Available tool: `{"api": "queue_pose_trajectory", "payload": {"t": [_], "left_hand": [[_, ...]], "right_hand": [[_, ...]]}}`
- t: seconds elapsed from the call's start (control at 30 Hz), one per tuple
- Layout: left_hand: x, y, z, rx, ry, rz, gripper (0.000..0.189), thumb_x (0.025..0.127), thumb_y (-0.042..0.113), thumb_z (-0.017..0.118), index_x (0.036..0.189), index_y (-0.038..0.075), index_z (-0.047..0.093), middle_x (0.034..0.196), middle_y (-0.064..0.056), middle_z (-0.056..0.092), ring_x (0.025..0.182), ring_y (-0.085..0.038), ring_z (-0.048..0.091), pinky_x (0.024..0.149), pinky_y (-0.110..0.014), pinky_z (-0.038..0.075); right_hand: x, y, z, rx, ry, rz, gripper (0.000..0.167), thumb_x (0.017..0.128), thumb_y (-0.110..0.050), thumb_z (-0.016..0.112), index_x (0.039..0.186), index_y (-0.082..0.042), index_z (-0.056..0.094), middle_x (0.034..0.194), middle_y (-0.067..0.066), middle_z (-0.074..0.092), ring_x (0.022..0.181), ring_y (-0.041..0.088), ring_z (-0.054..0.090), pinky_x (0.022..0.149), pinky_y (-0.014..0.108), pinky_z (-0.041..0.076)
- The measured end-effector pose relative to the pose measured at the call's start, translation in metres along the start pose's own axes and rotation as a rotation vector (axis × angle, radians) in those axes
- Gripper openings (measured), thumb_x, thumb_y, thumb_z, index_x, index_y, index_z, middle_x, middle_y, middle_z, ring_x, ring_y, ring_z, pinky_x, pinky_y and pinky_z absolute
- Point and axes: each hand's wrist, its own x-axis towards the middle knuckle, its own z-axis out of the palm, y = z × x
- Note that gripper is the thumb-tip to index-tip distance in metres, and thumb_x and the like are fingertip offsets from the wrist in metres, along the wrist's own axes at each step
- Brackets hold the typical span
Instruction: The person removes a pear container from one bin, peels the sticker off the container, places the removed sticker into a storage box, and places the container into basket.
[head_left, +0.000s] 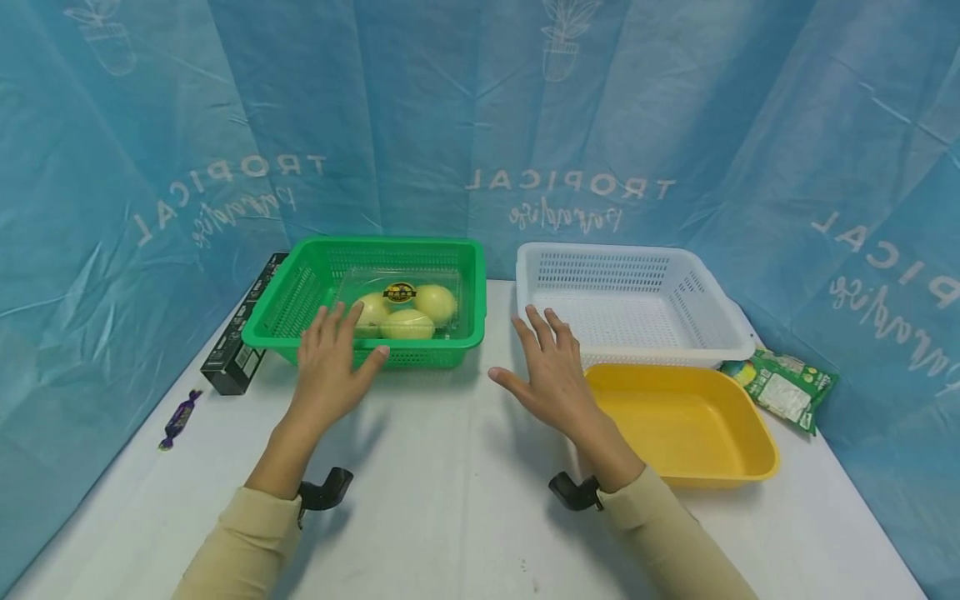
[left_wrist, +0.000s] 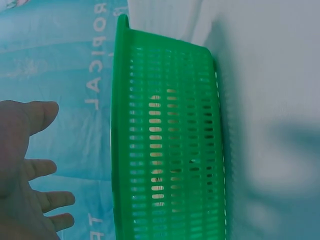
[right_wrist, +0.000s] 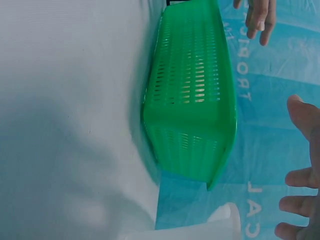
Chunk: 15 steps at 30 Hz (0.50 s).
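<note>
My left hand (head_left: 330, 371) hovers at the front rim of a green basket (head_left: 360, 357), fingers spread and holding nothing. Inside that basket lies a clear plastic box (head_left: 352, 287) with a dark label and several round, pale yellow-green fruits (head_left: 407, 324). In the left wrist view the fingers stay apart from the basket wall (left_wrist: 170, 135). My right hand (head_left: 551, 375), also spread, is raised in front of a white basket (head_left: 637, 354) and to the left of a yellow tray (head_left: 697, 425). Nothing is in its grasp.
A long black box (head_left: 231, 358) leans along the left side of the green basket. A purple wrapped candy (head_left: 178, 421) lies on the white table (head_left: 450, 500) at the left. On the right, a green packet (head_left: 787, 383) rests beside the tray. Blue curtains (head_left: 420, 108) enclose the table.
</note>
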Motion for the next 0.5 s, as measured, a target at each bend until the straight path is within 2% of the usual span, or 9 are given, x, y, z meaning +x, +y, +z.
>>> {"api": "queue_pose_trajectory", "payload": {"t": [0.13,0.3,0.5], "left_hand": [[0.004,-0.004,-0.001,-0.014,-0.003,-0.005,0.072,0.093,0.037,0.056,0.15,0.012,0.021,0.153,-0.026,0.019,0.142,-0.047,0.011,0.107,-0.071,0.011],[0.009,-0.009,-0.004,-0.044,-0.006,-0.014,0.068,0.093,0.032,0.056,0.15,0.012,0.023,0.151,-0.026,0.023,0.138,-0.047,0.019,0.104,-0.07,0.018],[0.014,-0.019,-0.005,-0.072,0.011,-0.02,0.064,0.093,0.027,0.057,0.147,0.008,0.029,0.148,-0.026,0.029,0.135,-0.047,0.026,0.105,-0.067,0.021]], "right_hand": [[0.005,-0.002,0.003,0.035,0.02,-0.02,0.077,0.088,-0.053,0.058,0.146,-0.008,0.033,0.155,0.015,0.026,0.142,0.038,0.021,0.11,0.059,0.025],[0.01,-0.003,0.007,0.099,0.014,-0.027,0.075,0.089,-0.05,0.057,0.146,-0.008,0.032,0.154,0.016,0.026,0.141,0.039,0.022,0.112,0.057,0.024],[0.016,-0.005,0.011,0.157,0.003,-0.044,0.074,0.091,-0.048,0.056,0.146,-0.006,0.031,0.154,0.016,0.025,0.138,0.037,0.026,0.111,0.054,0.028]]}}
